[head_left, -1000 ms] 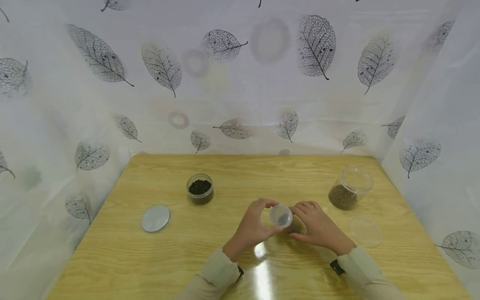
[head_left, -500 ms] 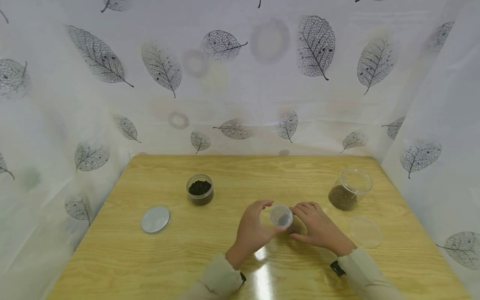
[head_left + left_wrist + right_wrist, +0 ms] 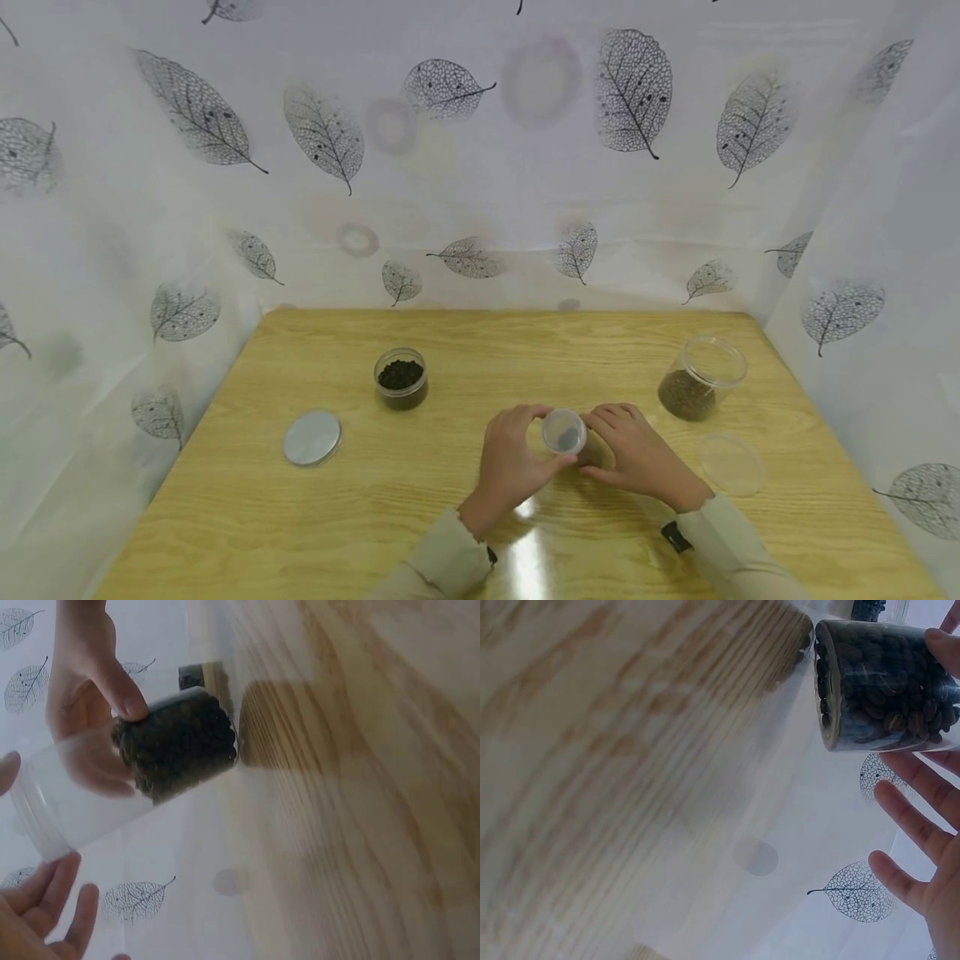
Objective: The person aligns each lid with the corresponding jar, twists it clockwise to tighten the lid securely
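Between the two hands, a clear cylindrical jar [image 3: 176, 746] stands on the table, its lower part full of dark beans that look like coffee beans [image 3: 892, 694]. A translucent round lid [image 3: 563, 431] covers its mouth. My left hand [image 3: 510, 467] holds the lid by its rim, thumb at the near side and fingers at the far side. My right hand [image 3: 637, 454] grips the jar's body from the right, thumb in front and fingers behind.
An uncapped jar of dark bits [image 3: 401, 390] stands back left, a silver lid [image 3: 312, 438] lying nearer. At the right are an uncapped jar of brown grains [image 3: 686, 393] and a clear flat lid [image 3: 731, 464]. Leaf-print curtain [image 3: 480, 183] surrounds the wooden table [image 3: 360, 517].
My left fingers spread away from the lid's far rim, then came back onto it as the hand shifted slightly right. My right hand and the jar stayed in place.
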The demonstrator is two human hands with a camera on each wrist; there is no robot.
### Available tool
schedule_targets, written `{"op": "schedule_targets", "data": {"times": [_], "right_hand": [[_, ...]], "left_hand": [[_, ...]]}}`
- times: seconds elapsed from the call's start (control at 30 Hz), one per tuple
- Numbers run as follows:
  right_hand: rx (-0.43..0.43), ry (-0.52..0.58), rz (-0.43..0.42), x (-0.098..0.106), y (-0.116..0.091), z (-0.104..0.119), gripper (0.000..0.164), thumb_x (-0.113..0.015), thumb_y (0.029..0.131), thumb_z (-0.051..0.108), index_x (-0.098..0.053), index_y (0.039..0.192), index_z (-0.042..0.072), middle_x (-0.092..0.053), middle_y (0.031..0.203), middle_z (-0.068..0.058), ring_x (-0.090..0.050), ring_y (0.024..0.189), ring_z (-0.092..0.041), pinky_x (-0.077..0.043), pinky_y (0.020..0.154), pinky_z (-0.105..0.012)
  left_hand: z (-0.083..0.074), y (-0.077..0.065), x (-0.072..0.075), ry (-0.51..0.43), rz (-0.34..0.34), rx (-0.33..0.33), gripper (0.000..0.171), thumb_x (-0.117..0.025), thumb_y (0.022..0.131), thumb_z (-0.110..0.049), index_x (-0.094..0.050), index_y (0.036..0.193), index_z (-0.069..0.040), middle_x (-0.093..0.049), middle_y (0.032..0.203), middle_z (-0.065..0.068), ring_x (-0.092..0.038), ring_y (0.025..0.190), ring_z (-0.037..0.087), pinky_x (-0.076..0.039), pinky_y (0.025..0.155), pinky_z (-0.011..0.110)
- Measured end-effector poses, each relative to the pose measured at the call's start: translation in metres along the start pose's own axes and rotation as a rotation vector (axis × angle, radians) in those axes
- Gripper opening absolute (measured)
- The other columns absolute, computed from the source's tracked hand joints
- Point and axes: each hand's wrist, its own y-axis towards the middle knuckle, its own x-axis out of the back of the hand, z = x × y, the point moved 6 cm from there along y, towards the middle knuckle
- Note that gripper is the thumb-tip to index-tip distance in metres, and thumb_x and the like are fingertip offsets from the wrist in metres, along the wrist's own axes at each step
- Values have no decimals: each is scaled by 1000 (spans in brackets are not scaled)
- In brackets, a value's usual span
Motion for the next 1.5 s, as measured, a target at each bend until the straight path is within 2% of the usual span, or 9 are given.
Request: {"op": "schedule_targets", "data": {"times": [0.1, 0.4, 0.57, 0.7, 0.9, 1.03, 1.3, 1.4, 1.5], "right_hand": [[6, -2, -4, 1, 0, 0, 69, -85, 58, 40, -61, 113, 7, -65, 102, -3, -59, 98, -22, -45, 87, -47], [-3, -12, 16, 3, 0, 0, 72, -88, 56, 38, -60, 114, 6, -65, 103, -3, -58, 98, -23, -44, 87, -47], [-1, -5, 14, 2, -1, 0, 72, -87, 56, 38, -60, 115, 6, -65, 103, -4, -59, 99, -24, -44, 88, -47], [0, -12, 13, 0, -2, 1, 71, -86, 57, 39, -61, 113, 5, -65, 103, -5, -59, 99, -24, -45, 88, -48], [-10, -25, 7, 1, -1, 2, 70, -85, 58, 39, -61, 113, 4, -65, 102, -4, -59, 97, -24, -44, 87, -49], [-30, -33, 15, 1, 1, 2, 69, -85, 59, 38, -61, 114, 4, -65, 102, -5, -59, 97, -25, -44, 87, -50], [-49, -46, 17, 2, 1, 2, 68, -85, 59, 39, -61, 112, 4, -65, 101, -5, -59, 97, -25, -44, 86, -50], [-53, -43, 20, 2, 1, 2, 68, -85, 59, 39, -61, 112, 5, -65, 101, -4, -59, 97, -25, -44, 86, -50], [-46, -37, 21, 2, 1, 2, 69, -85, 59, 39, -61, 112, 5, -65, 101, -5, -59, 97, -25, -45, 86, -50]], "left_hand": [[3, 3, -1, -34, 59, -41, 61, -86, 63, -35, -61, 114, -13, -67, 108, -1, -61, 100, 16, -47, 89, 39], [13, 17, -8, -140, 294, -161, 63, -86, 66, -29, -59, 121, -14, -64, 118, -2, -57, 109, 14, -44, 97, 34], [15, 20, -8, -162, 348, -183, 66, -86, 66, -29, -58, 124, -15, -62, 122, -2, -55, 109, 17, -43, 96, 35], [15, 17, -7, -136, 298, -147, 70, -86, 64, -33, -57, 125, -14, -62, 122, -2, -55, 112, 17, -43, 98, 36], [6, 4, -3, -86, 109, -3, 71, -86, 63, -35, -56, 123, -13, -62, 118, -1, -57, 107, 19, -44, 93, 36], [2, -1, -1, -91, 17, 59, 68, -87, 63, -33, -58, 119, -10, -64, 114, 1, -59, 102, 22, -44, 90, 37], [1, -3, -4, -71, -59, 85, 61, -86, 63, -34, -60, 114, -11, -67, 107, 0, -60, 96, 20, -44, 87, 36], [2, -2, -4, -78, -62, 57, 59, -86, 63, -32, -61, 112, -10, -67, 105, 1, -61, 95, 21, -45, 85, 36], [4, -1, -6, -112, -27, 6, 58, -86, 64, -29, -61, 113, -9, -67, 107, 2, -60, 96, 21, -45, 86, 36]]}}
